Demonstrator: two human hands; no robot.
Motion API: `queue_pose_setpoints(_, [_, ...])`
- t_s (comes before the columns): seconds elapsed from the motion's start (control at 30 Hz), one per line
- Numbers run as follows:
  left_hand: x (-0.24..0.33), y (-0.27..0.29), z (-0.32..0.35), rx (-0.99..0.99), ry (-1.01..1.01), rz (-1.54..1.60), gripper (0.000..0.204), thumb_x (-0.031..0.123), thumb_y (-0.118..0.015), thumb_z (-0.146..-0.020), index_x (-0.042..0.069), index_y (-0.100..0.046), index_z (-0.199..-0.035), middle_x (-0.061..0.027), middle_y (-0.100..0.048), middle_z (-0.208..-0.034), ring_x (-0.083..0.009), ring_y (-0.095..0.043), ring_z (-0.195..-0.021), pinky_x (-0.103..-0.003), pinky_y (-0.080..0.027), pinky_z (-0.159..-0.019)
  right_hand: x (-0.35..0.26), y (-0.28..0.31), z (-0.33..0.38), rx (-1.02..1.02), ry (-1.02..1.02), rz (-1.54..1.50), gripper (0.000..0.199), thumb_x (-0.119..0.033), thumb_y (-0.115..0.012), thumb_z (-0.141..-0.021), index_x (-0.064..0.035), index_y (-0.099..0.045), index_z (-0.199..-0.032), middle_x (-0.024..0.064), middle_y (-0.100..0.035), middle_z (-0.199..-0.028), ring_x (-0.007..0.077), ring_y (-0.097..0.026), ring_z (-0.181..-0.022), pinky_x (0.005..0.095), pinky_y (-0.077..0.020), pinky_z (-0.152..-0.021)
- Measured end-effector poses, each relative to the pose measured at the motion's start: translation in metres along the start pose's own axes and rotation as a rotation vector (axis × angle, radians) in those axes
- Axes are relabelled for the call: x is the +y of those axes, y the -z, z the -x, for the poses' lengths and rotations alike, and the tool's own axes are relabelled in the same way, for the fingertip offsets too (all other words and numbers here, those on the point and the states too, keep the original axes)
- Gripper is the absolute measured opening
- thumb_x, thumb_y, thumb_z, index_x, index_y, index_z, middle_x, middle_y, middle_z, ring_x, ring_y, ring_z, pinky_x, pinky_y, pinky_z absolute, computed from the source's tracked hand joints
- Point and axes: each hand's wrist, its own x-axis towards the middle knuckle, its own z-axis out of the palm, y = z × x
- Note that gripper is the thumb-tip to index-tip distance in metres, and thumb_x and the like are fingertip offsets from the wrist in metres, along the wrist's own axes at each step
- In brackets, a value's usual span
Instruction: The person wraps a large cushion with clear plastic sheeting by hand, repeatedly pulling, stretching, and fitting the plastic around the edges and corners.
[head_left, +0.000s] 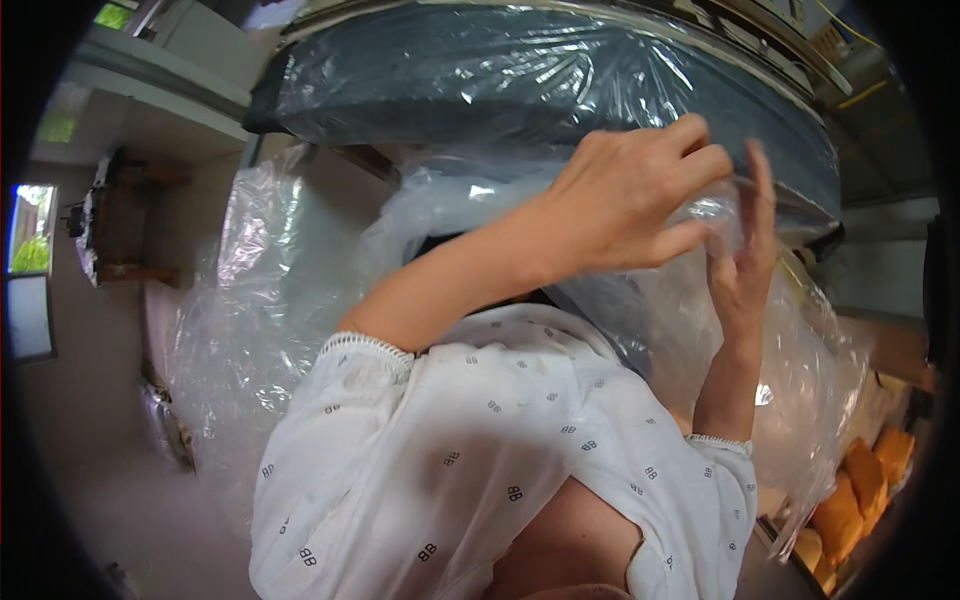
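My left hand (650, 190) reaches across to the right with its fingers curled, the thumb low against a piece of thin clear plastic film (718, 212). Facing it is my right hand (745, 245), one finger stretched up and its thumb at the film's lower edge. The film lies between the two hands, and both touch it. Just beyond them runs a long dark grey surface (430, 80) wrapped in shiny clear plastic. More loose clear plastic sheeting (270, 300) hangs in folds on both sides of me and bunches behind my left forearm.
At the lower right lie several orange bundles (865, 485). A wall-mounted shelf or rack (130, 220) and a window (32, 270) are on the left. Long boards or rails (770, 45) run behind the wrapped surface.
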Motion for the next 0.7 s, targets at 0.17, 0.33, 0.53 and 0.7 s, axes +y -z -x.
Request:
queue_pose_setpoints(0.17, [-0.078,0.057,0.076,0.239,0.232,-0.691,0.021,-0.003,-0.058,-0.062,0.007,-0.063,-0.080,-0.0062,-0.060,-0.093,-0.0256,-0.058,-0.087,-0.036,-0.046,-0.072,0.012,0.007,-0.008,-0.108,-0.044,-0.138,0.038,0.007,-0.039,-0.070,0.0018,-0.058,-0.103,0.0091,-0.060,-0.099,0.0171,-0.058,-0.093,0.0253,-0.0415,-0.087])
queue_pose_setpoints(0.33, [-0.130,0.172,0.198,0.339,0.633,-1.064,0.009,0.006,-0.059,-0.068,0.011,-0.063,-0.074,-0.0042,-0.062,-0.083,-0.0245,-0.058,-0.081,-0.038,-0.044,-0.072,0.074,0.073,-0.009,0.032,-0.221,-0.023,0.032,0.008,-0.039,-0.078,0.0017,-0.058,-0.102,0.0066,-0.058,-0.100,0.0137,-0.054,-0.096,0.0239,-0.0386,-0.089])
queue_pose_setpoints(0.53, [-0.139,0.249,0.155,0.463,0.528,-0.773,0.013,0.010,-0.051,-0.079,0.004,-0.063,-0.081,-0.0092,-0.059,-0.077,-0.0180,-0.057,-0.072,-0.029,-0.044,-0.069,0.104,0.123,-0.009,0.134,-0.384,-0.006,0.025,-0.008,-0.043,-0.086,0.0000,-0.058,-0.105,0.0045,-0.057,-0.103,0.0136,-0.051,-0.099,0.0248,-0.0376,-0.090])
queue_pose_setpoints(0.7, [-0.142,0.218,0.065,0.543,0.469,-0.166,0.016,0.015,-0.051,-0.086,0.002,-0.058,-0.093,-0.0053,-0.060,-0.089,-0.0117,-0.053,-0.081,-0.023,-0.041,-0.074,0.141,0.177,-0.008,0.126,-0.555,-0.088,0.029,-0.020,-0.043,-0.090,-0.0016,-0.057,-0.106,0.0043,-0.057,-0.100,0.0128,-0.054,-0.092,0.0233,-0.0410,-0.083])
